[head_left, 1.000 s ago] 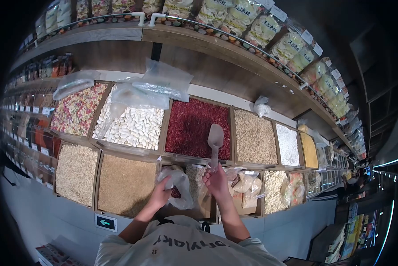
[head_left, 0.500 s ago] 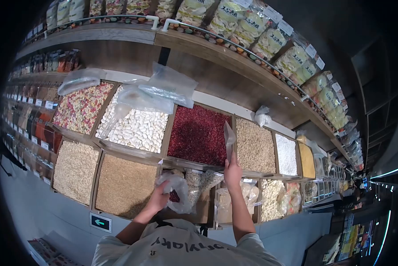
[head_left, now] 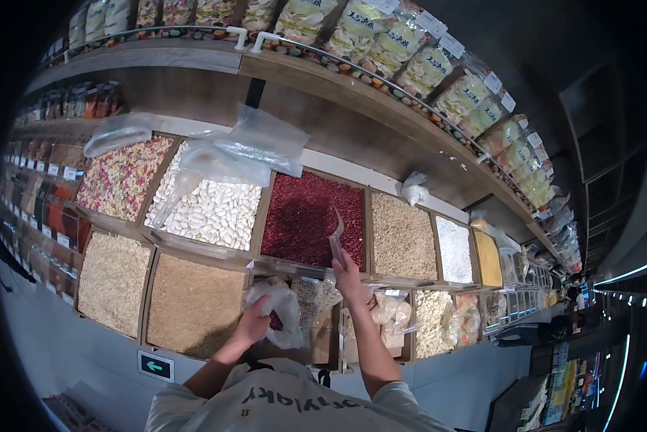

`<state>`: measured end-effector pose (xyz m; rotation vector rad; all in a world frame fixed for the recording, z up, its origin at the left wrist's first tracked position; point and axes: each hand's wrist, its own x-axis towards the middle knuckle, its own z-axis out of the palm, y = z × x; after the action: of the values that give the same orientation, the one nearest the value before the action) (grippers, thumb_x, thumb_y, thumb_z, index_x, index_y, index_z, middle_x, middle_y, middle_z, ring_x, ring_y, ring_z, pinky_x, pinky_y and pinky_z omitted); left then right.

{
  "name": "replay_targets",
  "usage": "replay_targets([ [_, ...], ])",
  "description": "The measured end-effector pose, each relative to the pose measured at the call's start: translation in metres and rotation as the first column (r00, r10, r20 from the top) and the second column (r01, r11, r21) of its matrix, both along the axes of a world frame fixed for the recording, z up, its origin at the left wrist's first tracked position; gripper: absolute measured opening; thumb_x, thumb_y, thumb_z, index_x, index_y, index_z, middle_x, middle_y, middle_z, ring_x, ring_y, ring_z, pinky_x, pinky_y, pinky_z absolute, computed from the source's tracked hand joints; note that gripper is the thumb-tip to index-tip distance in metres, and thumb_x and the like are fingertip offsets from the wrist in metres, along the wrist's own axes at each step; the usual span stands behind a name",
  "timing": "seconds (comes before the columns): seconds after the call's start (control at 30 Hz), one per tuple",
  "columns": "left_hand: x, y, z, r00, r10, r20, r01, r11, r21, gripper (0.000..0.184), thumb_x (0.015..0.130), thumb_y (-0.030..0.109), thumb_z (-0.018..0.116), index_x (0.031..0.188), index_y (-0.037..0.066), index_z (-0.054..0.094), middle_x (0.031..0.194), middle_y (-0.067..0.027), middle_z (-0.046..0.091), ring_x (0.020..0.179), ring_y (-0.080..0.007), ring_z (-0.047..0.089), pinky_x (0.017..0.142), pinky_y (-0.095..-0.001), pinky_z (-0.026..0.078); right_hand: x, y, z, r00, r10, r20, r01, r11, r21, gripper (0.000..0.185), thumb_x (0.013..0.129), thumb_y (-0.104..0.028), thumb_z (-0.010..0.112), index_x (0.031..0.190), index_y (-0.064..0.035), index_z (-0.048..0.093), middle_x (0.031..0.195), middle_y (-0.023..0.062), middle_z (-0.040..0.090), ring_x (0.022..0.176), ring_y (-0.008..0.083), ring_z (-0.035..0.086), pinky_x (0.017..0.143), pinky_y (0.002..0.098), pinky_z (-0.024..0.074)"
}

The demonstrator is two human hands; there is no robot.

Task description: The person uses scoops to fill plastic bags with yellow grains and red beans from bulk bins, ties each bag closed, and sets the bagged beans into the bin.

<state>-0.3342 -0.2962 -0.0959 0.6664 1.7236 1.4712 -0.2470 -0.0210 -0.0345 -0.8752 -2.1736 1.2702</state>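
Observation:
My right hand point(head_left: 347, 277) grips the handle of a clear plastic scoop point(head_left: 336, 234), whose head is over the bin of dark red beans point(head_left: 302, 209), at its right side. Whether the scoop touches the beans is hard to tell. In my left hand point(head_left: 253, 320) is a clear plastic bag point(head_left: 284, 317), its mouth held apart. A small heap of red beans point(head_left: 275, 321) shows inside it. The bag hangs in front of the red bean bin, lower and to the left of my right hand.
Large white beans point(head_left: 222, 212) fill the bin to the left, with a second scoop point(head_left: 179, 194) and loose plastic bags point(head_left: 259, 147) on top. Brown grain point(head_left: 403, 234) lies in the bin to the right. A wooden shelf point(head_left: 323, 79) with packaged goods overhangs the back.
My right hand and the scoop have moved left, over the red beans, and the scoop has tilted. My left hand keeps hold of the bag. The whole view has shifted slightly.

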Motion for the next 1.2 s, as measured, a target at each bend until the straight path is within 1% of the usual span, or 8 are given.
replay_targets([
  [0.03,0.0,0.0,-0.004,1.0,-0.002,-0.002,0.002,1.0,0.002,0.063,0.075,-0.008,0.048,0.138,-0.009,0.045,0.133,-0.0263,0.057,0.131,-0.0303,0.051,0.108,-0.0342,0.038,-0.002,-0.005,0.004,0.995,-0.05,0.091,0.064,0.985,-0.16,0.044,0.101,-0.015,0.054,0.143,-0.0062,0.046,0.102,0.0054,0.062,0.086,0.0145,0.058,0.075,0.0283,0.0478],
  [0.1,0.0,0.0,-0.018,0.997,-0.009,-0.08,0.007,1.0,-0.017,0.063,0.077,-0.006,0.047,0.14,-0.003,0.046,0.12,-0.0148,0.062,0.089,-0.0157,0.062,0.076,-0.0283,0.049,-0.011,-0.021,0.029,0.979,-0.089,0.181,0.143,0.94,-0.31,0.042,0.101,-0.016,0.052,0.142,-0.0102,0.048,0.086,0.0,0.06,0.069,0.0095,0.055,0.059,0.0257,0.0469],
  [0.17,0.0,-0.001,-0.024,0.996,-0.011,-0.083,0.01,1.0,-0.009,0.063,0.077,-0.007,0.048,0.14,-0.003,0.046,0.119,-0.0141,0.062,0.088,-0.0149,0.061,0.075,-0.0278,0.049,-0.013,-0.02,0.022,0.983,-0.102,-0.152,-0.046,0.668,-0.743,0.034,0.101,-0.018,0.052,0.135,-0.0161,0.052,0.067,-0.0079,0.039,0.053,0.002,0.034,0.044,0.0199,0.0272],
  [0.2,-0.001,-0.001,-0.024,0.997,-0.007,-0.08,0.007,1.0,-0.001,0.063,0.077,-0.007,0.048,0.14,-0.004,0.046,0.118,-0.0135,0.062,0.087,-0.0141,0.061,0.074,-0.0274,0.048,-0.015,-0.02,0.019,0.982,-0.107,-0.158,-0.046,0.669,-0.742,0.034,0.101,-0.018,0.052,0.135,-0.0161,0.052,0.067,-0.0079,0.039,0.053,0.002,0.034,0.044,0.0199,0.0272],
  [0.3,0.0,-0.004,-0.016,0.991,0.009,0.131,-0.008,1.0,-0.004,0.063,0.078,-0.007,0.049,0.14,-0.004,0.046,0.121,-0.0143,0.062,0.096,-0.0161,0.061,0.081,-0.028,0.048,-0.018,-0.019,0.009,0.929,-0.186,-0.32,-0.252,0.316,-0.915,0.032,0.103,-0.022,0.05,0.134,-0.0271,0.05,0.065,-0.0072,0.033,0.052,0.0049,0.03,0.045,0.0207,0.0267],
  [0.5,-0.001,-0.012,-0.014,1.0,0.013,0.028,-0.013,1.0,0.013,0.063,0.076,-0.011,0.048,0.138,-0.006,0.047,0.127,-0.0167,0.059,0.119,-0.0222,0.055,0.098,-0.03,0.043,-0.009,-0.017,-0.015,0.818,-0.231,-0.526,-0.499,0.167,-0.85,0.036,0.103,-0.028,0.049,0.14,-0.0273,0.049,0.066,-0.0065,0.034,0.054,0.0055,0.032,0.051,0.0204,0.0297],
  [0.73,-0.001,-0.012,0.005,0.996,0.012,0.09,-0.012,1.0,-0.011,0.063,0.075,-0.013,0.047,0.138,-0.006,0.048,0.129,-0.0178,0.058,0.121,-0.0235,0.054,0.1,-0.0299,0.042,-0.003,-0.017,-0.033,0.777,-0.224,-0.588,-0.57,0.145,-0.809,0.037,0.103,-0.032,0.048,0.14,-0.0246,0.051,0.065,-0.0059,0.033,0.054,0.0056,0.031,0.055,0.0202,0.0312],
  [1.2,-0.001,-0.013,-0.015,0.991,0.022,-0.129,-0.025,0.999,-0.021,0.059,0.079,-0.009,0.05,0.137,-0.002,0.049,0.123,-0.0221,0.062,0.116,-0.0296,0.06,0.098,-0.033,0.046,0.025,-0.034,-0.022,0.788,-0.248,-0.563,-0.503,0.267,-0.822,0.041,0.105,-0.029,0.046,0.146,-0.0238,0.041,0.065,-0.0062,0.031,0.054,0.0054,0.031,0.05,0.0198,0.0289],
])
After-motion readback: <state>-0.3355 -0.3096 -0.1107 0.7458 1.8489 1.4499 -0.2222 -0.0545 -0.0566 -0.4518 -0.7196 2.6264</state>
